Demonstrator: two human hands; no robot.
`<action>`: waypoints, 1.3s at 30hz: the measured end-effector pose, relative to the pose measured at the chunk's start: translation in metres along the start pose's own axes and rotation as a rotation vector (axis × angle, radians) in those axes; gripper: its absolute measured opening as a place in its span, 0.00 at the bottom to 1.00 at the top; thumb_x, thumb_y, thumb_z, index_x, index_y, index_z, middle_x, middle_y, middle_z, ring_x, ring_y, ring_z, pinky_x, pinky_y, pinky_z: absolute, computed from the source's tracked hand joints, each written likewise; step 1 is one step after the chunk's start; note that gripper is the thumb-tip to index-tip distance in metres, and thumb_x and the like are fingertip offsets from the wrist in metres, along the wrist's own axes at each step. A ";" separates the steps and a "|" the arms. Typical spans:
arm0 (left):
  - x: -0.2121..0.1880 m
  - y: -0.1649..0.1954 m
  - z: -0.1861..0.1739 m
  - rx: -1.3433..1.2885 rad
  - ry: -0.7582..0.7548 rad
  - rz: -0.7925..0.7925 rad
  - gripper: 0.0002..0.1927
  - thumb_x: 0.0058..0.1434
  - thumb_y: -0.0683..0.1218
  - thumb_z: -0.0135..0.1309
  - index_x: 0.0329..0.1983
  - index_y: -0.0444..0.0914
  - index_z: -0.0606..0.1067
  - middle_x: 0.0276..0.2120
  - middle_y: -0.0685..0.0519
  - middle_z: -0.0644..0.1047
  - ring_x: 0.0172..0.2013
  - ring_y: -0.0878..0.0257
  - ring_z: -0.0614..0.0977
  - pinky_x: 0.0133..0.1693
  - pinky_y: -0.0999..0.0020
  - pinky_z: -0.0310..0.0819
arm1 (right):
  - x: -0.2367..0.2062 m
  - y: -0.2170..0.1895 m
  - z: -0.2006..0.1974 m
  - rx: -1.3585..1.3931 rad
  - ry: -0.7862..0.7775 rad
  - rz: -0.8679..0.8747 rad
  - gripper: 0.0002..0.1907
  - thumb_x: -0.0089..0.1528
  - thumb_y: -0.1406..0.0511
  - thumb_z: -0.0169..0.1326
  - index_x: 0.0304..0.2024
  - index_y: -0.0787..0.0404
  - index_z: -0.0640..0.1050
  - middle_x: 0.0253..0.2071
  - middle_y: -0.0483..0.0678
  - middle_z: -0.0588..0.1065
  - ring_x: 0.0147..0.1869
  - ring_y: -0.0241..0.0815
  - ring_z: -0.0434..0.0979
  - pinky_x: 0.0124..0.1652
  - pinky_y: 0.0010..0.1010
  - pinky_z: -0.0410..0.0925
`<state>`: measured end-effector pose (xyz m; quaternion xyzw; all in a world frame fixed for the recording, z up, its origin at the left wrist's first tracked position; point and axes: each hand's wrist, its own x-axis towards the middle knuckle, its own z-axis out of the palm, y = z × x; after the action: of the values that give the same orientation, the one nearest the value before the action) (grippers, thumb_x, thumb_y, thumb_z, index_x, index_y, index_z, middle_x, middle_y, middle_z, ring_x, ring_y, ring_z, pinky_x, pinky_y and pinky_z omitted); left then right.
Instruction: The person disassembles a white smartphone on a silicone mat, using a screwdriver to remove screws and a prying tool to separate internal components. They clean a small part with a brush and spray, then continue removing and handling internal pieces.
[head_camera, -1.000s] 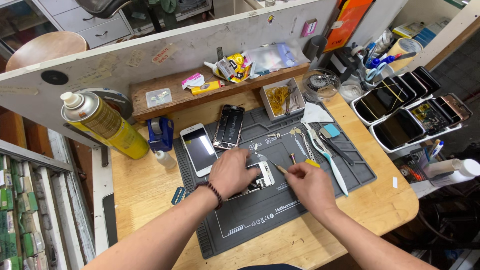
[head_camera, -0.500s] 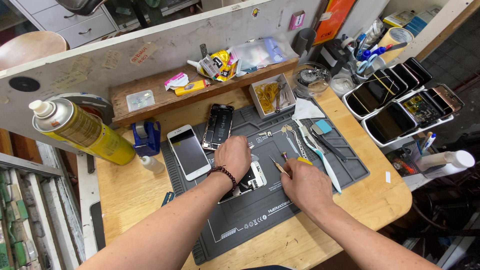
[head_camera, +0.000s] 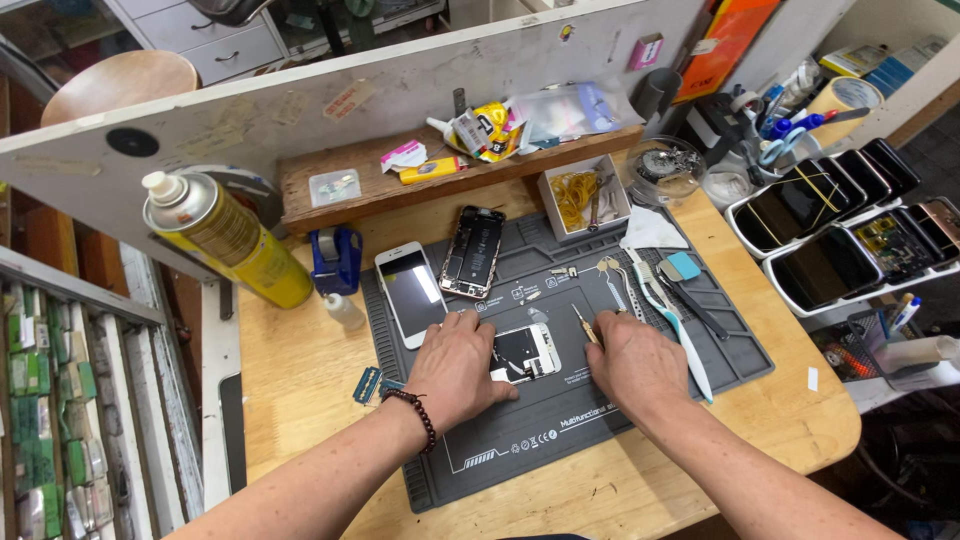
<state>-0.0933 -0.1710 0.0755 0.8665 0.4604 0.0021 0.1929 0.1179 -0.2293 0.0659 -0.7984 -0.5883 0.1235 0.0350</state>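
Steadying the opened phone (head_camera: 525, 352) on the grey mat (head_camera: 500, 450), left hand (head_camera: 455, 370) fingers pressed flat; right hand (head_camera: 630, 362) pinches a small screwdriver (head_camera: 586, 327) beside it, likely needing fine tip placement.

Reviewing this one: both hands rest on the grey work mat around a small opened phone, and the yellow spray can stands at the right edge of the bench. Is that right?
Not quite. The head view shows the yellow spray can at the left edge of the bench, not the right. The rest holds: the left hand and right hand rest on the grey work mat around the small opened phone.
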 end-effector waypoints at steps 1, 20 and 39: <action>-0.002 -0.001 0.000 0.002 -0.019 -0.003 0.33 0.45 0.57 0.72 0.48 0.32 0.76 0.48 0.45 0.74 0.56 0.51 0.71 0.57 0.55 0.64 | 0.000 -0.001 0.001 0.042 0.004 -0.031 0.12 0.61 0.60 0.56 0.43 0.59 0.79 0.46 0.51 0.79 0.50 0.53 0.81 0.47 0.45 0.73; 0.004 -0.004 0.016 -0.060 0.066 -0.023 0.28 0.45 0.52 0.73 0.47 0.36 0.79 0.49 0.44 0.75 0.56 0.49 0.72 0.56 0.50 0.65 | 0.008 -0.004 0.018 0.173 0.007 -0.127 0.21 0.58 0.66 0.56 0.55 0.52 0.77 0.49 0.53 0.77 0.54 0.55 0.77 0.53 0.43 0.70; 0.017 0.006 0.044 0.005 0.150 -0.009 0.19 0.52 0.41 0.62 0.49 0.39 0.79 0.49 0.43 0.74 0.56 0.47 0.73 0.56 0.46 0.69 | -0.002 0.028 0.032 0.057 0.139 -0.289 0.11 0.63 0.60 0.55 0.46 0.49 0.83 0.46 0.52 0.77 0.47 0.57 0.79 0.46 0.45 0.72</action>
<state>-0.0711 -0.1753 0.0341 0.8623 0.4775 0.0648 0.1557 0.1362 -0.2424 0.0300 -0.7109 -0.6892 0.0783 0.1158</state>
